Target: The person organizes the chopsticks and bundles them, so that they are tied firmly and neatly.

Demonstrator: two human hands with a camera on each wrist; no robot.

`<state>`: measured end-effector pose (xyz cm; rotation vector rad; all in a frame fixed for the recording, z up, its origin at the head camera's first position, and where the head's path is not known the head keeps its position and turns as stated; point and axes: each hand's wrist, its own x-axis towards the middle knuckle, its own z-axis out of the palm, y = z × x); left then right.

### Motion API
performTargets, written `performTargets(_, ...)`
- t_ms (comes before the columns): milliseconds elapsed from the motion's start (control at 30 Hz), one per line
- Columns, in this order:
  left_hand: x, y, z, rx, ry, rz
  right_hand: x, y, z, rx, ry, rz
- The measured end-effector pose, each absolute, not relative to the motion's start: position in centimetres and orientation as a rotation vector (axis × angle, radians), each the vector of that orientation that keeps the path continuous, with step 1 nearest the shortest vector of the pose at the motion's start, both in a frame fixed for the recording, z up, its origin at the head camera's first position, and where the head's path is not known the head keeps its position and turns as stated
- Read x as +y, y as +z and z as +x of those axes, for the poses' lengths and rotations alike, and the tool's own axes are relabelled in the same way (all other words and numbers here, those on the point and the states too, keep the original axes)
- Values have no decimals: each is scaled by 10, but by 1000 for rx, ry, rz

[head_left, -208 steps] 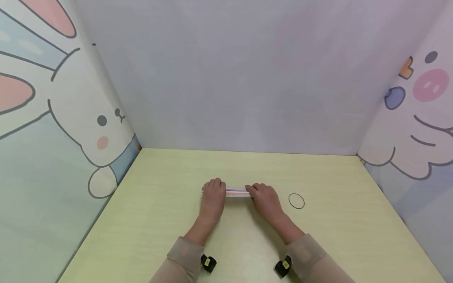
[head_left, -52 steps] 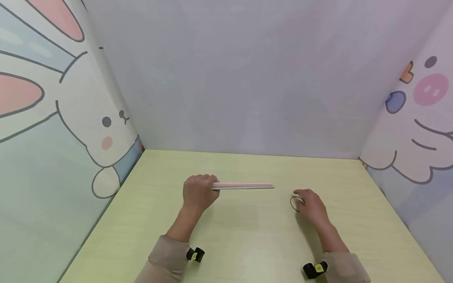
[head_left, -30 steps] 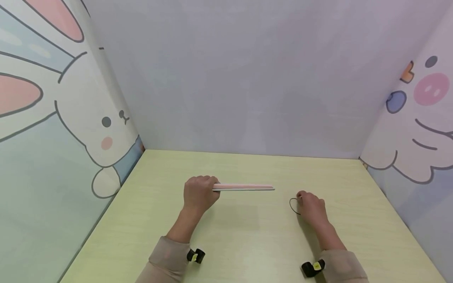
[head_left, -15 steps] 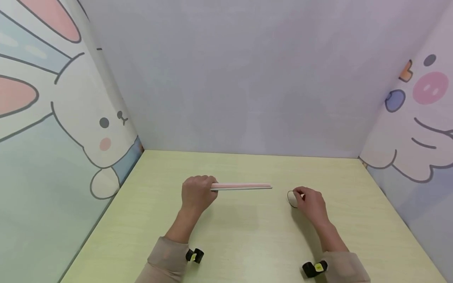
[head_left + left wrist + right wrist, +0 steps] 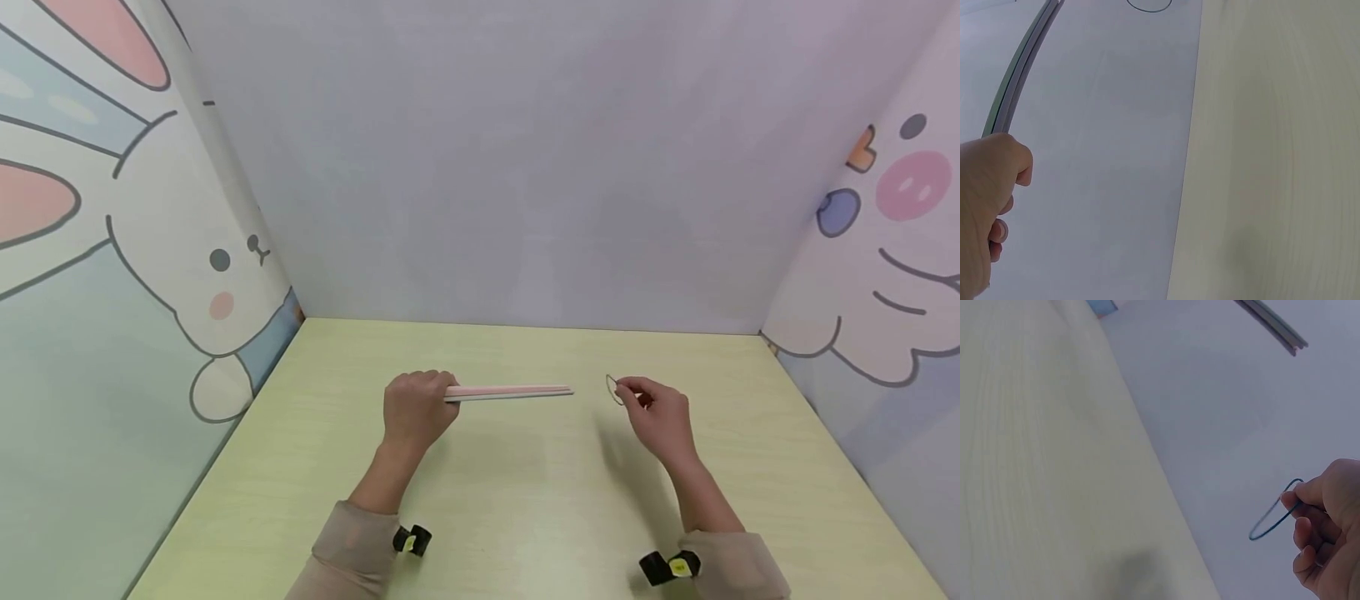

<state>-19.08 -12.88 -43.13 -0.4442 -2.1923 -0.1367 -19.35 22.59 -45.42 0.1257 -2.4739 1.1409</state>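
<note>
My left hand [image 5: 416, 410] grips a bundle of chopsticks [image 5: 517, 392], pink on top and whitish below, by one end. They lie level above the table, their free ends pointing right. In the left wrist view the chopsticks [image 5: 1015, 81] show a greenish side, and curled fingers wrap their base. My right hand [image 5: 662, 417] pinches a thin dark rubber band [image 5: 608, 388] between thumb and fingertips, a short way right of the chopstick tips. In the right wrist view the rubber band [image 5: 1275, 525] hangs as a narrow loop, touching nothing but the fingers. The gripped chopstick ends are hidden.
Below both hands lies a pale wood-grain table [image 5: 510, 517]. A plain grey wall [image 5: 510, 167] stands behind it, with cartoon-printed panels at left and right. Each sleeve cuff has a small black wrist device [image 5: 412, 540] beside it.
Both hands gripped the chopsticks at first, with the band lying on the table. The right hand then moved to the band, pinched it and raised it towards the chopstick tips; the left stayed nearly still lately.
</note>
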Motion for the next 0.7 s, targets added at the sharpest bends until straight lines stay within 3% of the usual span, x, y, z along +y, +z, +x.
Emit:
performTargets(200, -129, -430, -191, -2200, -123, -437, 213, -434, -185, -2475, 1311, 70)
performTargets(700, -125, -428, -193, -2187, -135, -446, 182, -405, -170, -2353, 1668, 231)
